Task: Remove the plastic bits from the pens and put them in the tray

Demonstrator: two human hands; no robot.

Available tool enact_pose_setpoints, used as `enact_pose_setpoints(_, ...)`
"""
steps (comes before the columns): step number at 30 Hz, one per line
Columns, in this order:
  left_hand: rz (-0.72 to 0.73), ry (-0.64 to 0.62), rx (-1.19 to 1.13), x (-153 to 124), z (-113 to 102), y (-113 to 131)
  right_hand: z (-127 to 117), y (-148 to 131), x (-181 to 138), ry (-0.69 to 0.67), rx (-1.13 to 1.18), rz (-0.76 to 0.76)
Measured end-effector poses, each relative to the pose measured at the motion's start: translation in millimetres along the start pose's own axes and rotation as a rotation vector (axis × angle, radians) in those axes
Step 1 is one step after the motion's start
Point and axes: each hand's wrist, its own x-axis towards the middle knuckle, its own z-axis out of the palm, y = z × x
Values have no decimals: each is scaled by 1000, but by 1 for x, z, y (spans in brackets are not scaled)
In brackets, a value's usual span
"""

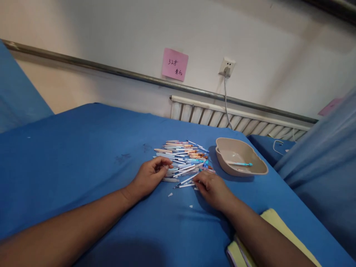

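A loose pile of pen parts [180,157] lies on the blue sheet, with pale barrels, orange and blue pieces and thin white pen refills [185,171]. At the pile's left edge is my left hand [151,174], thumb and forefinger drawn together; anything between them is too small to make out. My right hand [213,188] reaches into the lower right of the pile with its fingers pinched. A dark-tipped white refill [183,186] ends at those fingertips, but the grip itself is hidden. Small white bits [170,194] lie in front.
A beige basin [240,170] stands right of the pile with a turquoise-and-white pen [240,163] inside. Folded yellow cloth [280,226] lies under my right forearm. Behind are a radiator [205,111], a metal rail [116,71] and a plugged socket [227,66]. A blue curtain [328,159] hangs right.
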Motion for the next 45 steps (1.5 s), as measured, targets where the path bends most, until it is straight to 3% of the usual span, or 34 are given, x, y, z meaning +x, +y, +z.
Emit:
enact_pose_setpoints(5,-13,-23,8,-1,1,-1,-11,-6,1,-120,-119,-55)
enact_pose_setpoints(14,30,8,55,4,-10,7,-12,-6,1,-189,-276,-96)
enact_pose_setpoints(21,197,-153,425,1,-18,14,-15,-11,2,-254,-358,-92)
enact_pose_setpoints(32,451,-470,888,-8,-13,23,-18,-11,-1,-254,-277,-57)
enact_pose_setpoints(45,493,-453,1142,-14,-11,29,-18,-5,0,-257,-312,-71)
